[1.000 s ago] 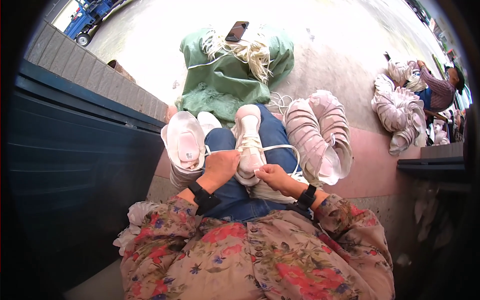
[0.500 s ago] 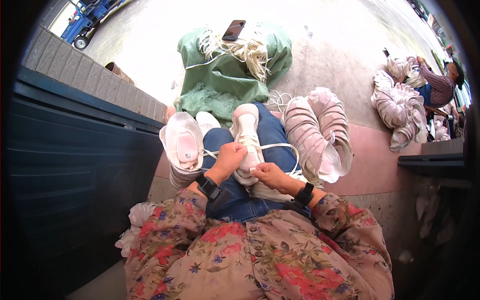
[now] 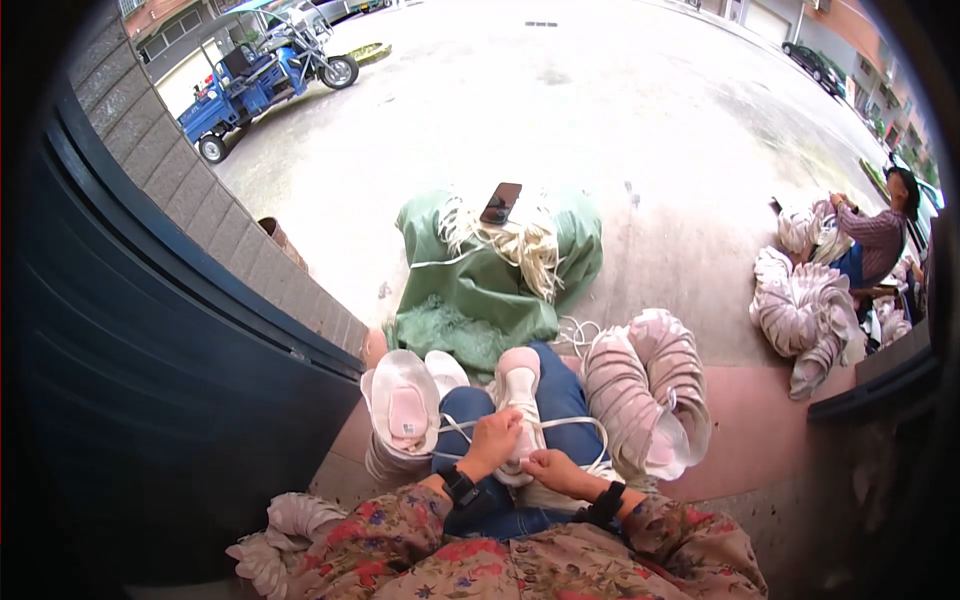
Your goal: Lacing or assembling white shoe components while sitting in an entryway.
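The view tips up, blue cargo tricycle (image 3: pixel 245 82) whole at upper left! Lower centre, handwork seems undisturbed: left hand (image 3: pixel 493 440) curled, hold unclear; right hand (image 3: pixel 558 472) pinching the pale sneaker (image 3: pixel 517 382).

No readable text, small label (image 3: pixel 408 428) on insole (image 3: pixel 405 400), too blurred

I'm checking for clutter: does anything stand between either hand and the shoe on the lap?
Nothing visible does: left hand and right hand are both at the shoe; its white lace loops out to the side.
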Demonstrator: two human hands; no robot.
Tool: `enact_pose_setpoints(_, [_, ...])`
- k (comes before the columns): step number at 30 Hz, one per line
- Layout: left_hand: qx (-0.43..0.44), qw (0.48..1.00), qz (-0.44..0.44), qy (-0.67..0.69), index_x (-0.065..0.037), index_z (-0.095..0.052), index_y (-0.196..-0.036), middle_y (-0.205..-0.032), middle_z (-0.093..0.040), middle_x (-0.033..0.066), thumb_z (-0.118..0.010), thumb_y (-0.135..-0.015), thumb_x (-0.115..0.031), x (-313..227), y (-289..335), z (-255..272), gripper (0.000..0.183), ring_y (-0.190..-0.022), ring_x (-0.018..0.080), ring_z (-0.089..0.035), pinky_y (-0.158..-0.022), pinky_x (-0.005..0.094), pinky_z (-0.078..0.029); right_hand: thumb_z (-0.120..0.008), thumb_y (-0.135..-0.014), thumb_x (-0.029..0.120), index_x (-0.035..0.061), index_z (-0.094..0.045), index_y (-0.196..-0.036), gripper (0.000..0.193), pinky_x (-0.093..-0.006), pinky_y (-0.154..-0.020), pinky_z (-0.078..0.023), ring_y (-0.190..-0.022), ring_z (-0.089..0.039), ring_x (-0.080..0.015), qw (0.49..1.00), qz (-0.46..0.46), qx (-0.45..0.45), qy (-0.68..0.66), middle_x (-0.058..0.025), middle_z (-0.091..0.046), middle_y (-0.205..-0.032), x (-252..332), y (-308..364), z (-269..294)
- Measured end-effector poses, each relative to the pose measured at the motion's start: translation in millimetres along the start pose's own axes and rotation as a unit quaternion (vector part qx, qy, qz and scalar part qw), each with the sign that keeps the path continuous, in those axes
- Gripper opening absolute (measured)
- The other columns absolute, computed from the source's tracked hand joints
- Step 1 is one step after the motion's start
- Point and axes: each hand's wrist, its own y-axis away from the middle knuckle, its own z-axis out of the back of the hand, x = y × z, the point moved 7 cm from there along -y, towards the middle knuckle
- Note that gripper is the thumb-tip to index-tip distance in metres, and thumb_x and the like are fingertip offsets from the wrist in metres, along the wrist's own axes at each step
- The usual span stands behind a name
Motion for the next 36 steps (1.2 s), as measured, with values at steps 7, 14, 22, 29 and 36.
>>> enact_pose_setpoints(7, [0.020,0.994,0.054,0.089,0.001,-0.057,-0.101,-0.082,-0.062,0.0163,-0.060,-0.070,-0.013,17.1,-14.3,-9.8,0.034,-0.073,0.0269,-0.061,-0.069,0.0325,-0.048,-0.048,-0.085,0.030,-0.0019,-0.055,-0.073,0.035,-0.0324,-0.056,-0.040,-0.057,-0.049,-0.0170,0.993,0.049,-0.003,0.104,-0.0133,-0.053,-0.060,12.5,-5.1,8.3])
enact_pose_setpoints(14, [0.083,0.950,0.139,0.266,0.004,-0.055,-0.101,-0.078,-0.060,0.0057,-0.063,-0.072,-0.011,39.9,-13.1,-25.8,0.034,-0.071,0.0098,-0.056,-0.065,0.0236,-0.046,-0.052,-0.082,0.024,-0.0030,-0.058,-0.084,0.028,-0.0325,-0.061,-0.043,-0.064,-0.056,-0.0222,0.994,0.034,-0.103,0.013,-0.0166,-0.059,-0.070,1.3,-36.7,54.3])
enact_pose_setpoints(22, [0.098,0.933,0.152,0.310,0.002,-0.055,-0.100,-0.081,-0.060,0.0069,-0.063,-0.072,-0.011,33.7,-10.2,-20.8,0.031,-0.072,0.0126,-0.057,-0.067,0.0254,-0.047,-0.050,-0.084,0.022,-0.0005,-0.055,-0.075,0.025,-0.0261,-0.054,-0.040,-0.060,-0.048,-0.0104,0.993,0.066,-0.095,-0.019,-0.0047,-0.054,-0.065,14.7,-45.1,41.1])
enact_pose_setpoints(29, [-0.032,0.965,-0.197,-0.173,-0.010,-0.060,-0.093,-0.078,-0.061,0.0099,-0.056,-0.079,-0.025,-45.6,-15.0,16.3,0.021,-0.074,0.0291,-0.059,-0.064,0.0410,-0.046,-0.046,-0.087,0.025,0.0030,-0.055,-0.078,0.026,-0.0244,-0.053,-0.040,-0.058,-0.048,-0.0100,0.993,0.091,-0.040,0.056,-0.0012,-0.051,-0.062,26.2,-40.9,59.9])
enact_pose_setpoints(36, [0.009,0.995,-0.067,0.077,-0.001,-0.057,-0.076,-0.064,-0.057,0.0082,-0.051,-0.085,-0.022,-60.6,-60.5,56.8,0.023,-0.059,0.0154,-0.054,-0.055,0.0278,-0.041,-0.044,-0.089,0.027,0.0026,-0.051,-0.084,0.026,-0.0224,-0.046,-0.035,-0.051,-0.044,-0.0079,0.981,0.109,-0.123,-0.099,0.0017,-0.046,-0.060,80.2,-23.9,92.4])
